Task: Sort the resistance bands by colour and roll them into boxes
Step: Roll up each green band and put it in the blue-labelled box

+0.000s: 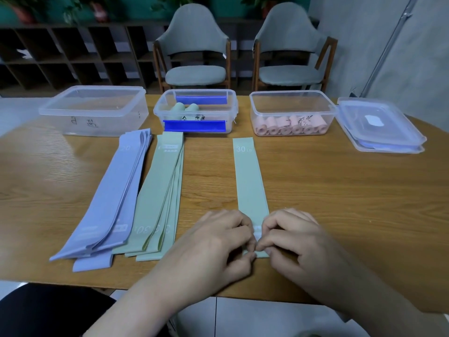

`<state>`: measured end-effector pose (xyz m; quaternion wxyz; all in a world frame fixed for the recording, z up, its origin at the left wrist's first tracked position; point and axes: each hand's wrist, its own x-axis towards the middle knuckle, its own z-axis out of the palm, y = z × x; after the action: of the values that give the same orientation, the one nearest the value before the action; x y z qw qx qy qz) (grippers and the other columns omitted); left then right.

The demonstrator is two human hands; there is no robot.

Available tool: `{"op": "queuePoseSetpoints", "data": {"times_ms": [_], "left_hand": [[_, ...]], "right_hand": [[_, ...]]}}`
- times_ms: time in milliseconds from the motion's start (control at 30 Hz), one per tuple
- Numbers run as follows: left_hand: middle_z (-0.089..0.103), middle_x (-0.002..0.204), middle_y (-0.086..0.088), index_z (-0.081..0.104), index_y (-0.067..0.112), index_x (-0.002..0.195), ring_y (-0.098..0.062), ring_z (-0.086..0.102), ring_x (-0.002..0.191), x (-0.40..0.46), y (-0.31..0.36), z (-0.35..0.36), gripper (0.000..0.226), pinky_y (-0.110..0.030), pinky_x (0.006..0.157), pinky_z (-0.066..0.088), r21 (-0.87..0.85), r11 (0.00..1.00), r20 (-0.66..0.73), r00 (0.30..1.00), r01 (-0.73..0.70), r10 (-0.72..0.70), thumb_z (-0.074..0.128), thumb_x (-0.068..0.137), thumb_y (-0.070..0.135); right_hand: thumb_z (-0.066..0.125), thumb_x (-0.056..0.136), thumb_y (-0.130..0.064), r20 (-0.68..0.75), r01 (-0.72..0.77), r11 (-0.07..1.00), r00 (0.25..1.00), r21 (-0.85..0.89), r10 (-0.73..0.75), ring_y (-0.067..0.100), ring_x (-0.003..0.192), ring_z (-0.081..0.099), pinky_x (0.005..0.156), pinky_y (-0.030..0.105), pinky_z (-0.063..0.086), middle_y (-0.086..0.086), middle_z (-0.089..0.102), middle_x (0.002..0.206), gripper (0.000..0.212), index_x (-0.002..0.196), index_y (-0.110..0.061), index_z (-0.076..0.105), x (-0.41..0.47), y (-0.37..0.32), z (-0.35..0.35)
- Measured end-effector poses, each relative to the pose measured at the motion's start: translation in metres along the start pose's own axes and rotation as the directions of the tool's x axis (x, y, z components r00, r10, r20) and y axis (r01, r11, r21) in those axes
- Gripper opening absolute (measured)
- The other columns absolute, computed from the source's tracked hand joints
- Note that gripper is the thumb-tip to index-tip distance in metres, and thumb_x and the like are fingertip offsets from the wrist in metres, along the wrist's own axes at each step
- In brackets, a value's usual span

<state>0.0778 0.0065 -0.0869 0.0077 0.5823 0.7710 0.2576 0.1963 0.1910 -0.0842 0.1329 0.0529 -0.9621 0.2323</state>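
- Wooden table (315, 190) is carrying everything: three clear boxes lining the far side, flat bands lying in the middle, hands working at the near edge.
- Left hand (218, 242) and right hand (291, 239) are both pinching the near end of the single green band (249, 181), fingers curled on it — seems to be the start of a roll.
- Risk: the first turn is going crooked if one hand is leading — the roll would then be coning and springing open.
- Risk: that near end is sitting close to the table edge, so a loose start could be sliding off toward the lap.
- Green stack (162, 195) is lying just left of the left hand; an elbow drift could be fanning it out, or mixing it with the blue stack (107, 198).
- Room: a bare strip is running from the band to the far boxes, plus open wood to the right.
- Target looks like the middle box (196, 110), already holding green rolls; pink box (291, 113) is looking full, left box (94, 110) looks empty.
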Motion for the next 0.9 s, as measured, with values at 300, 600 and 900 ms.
{"op": "queuePoseSetpoints", "data": {"times_ms": [300,600,900], "left_hand": [[0.056,0.109,0.012,0.059,0.025,0.091,-0.011,0.056,0.103,-0.0037,0.0018,0.0010,0.007,-0.030,0.091,0.043,0.053,0.998,-0.050,0.999,0.025,-0.022,0.061,0.091,0.032],[0.056,0.106,0.011,0.063,0.022,0.089,-0.012,0.055,0.097,-0.0019,0.0009,0.0020,0.013,-0.034,0.084,0.046,0.080,0.996,-0.092,0.995,0.039,-0.032,0.058,0.093,0.033],[0.052,0.102,0.013,0.064,0.026,0.096,-0.012,0.053,0.098,-0.0011,0.0001,-0.0003,0.013,-0.033,0.084,0.043,0.090,0.993,-0.095,0.993,0.075,-0.067,0.065,0.088,0.037]], "right_hand": [[0.056,0.092,-0.037,0.001,0.057,0.997,0.998,-0.052,-0.057,0.006,0.088,0.050,0.083,0.029,0.040,-0.015,0.050,0.086,0.019,0.089,-0.032,0.074,-0.0013,0.0049,-0.0018],[0.054,0.092,-0.039,-0.028,-0.018,1.000,0.999,0.023,0.019,0.004,0.088,0.055,0.085,0.033,0.041,-0.019,0.059,0.087,0.020,0.090,-0.031,0.072,0.0002,0.0047,-0.0012],[0.070,0.085,-0.030,-0.017,-0.037,0.999,0.999,-0.001,0.037,0.008,0.086,0.053,0.079,0.028,0.043,-0.013,0.055,0.090,0.011,0.094,-0.026,0.075,-0.0005,0.0060,-0.0019]]}}
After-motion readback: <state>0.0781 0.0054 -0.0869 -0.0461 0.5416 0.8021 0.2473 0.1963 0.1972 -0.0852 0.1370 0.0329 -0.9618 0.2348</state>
